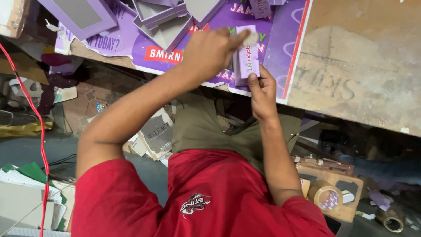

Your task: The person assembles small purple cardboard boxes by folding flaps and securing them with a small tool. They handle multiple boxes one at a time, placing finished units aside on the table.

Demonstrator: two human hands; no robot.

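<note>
Head view shows the right hand [263, 90] pinching the lower end of a small lilac cardboard box [246, 57] held upright over the edge of the purple printed sheet [280, 39]. The left hand [209, 52] is closed on a pale scrap [251, 38], pressing it against the box's top. The grip looks slight: hard rubbing could tip the box or crease its thin wall, judging by the narrow hold.

Left fingertips [240, 38] blurred over small lilac cardboard box [247, 57]. Box's lower edge hidden behind right hand [262, 90]. Open purple trays [162, 19] cut off at top edge. Tape roll [325, 195] partly behind forearm.
</note>
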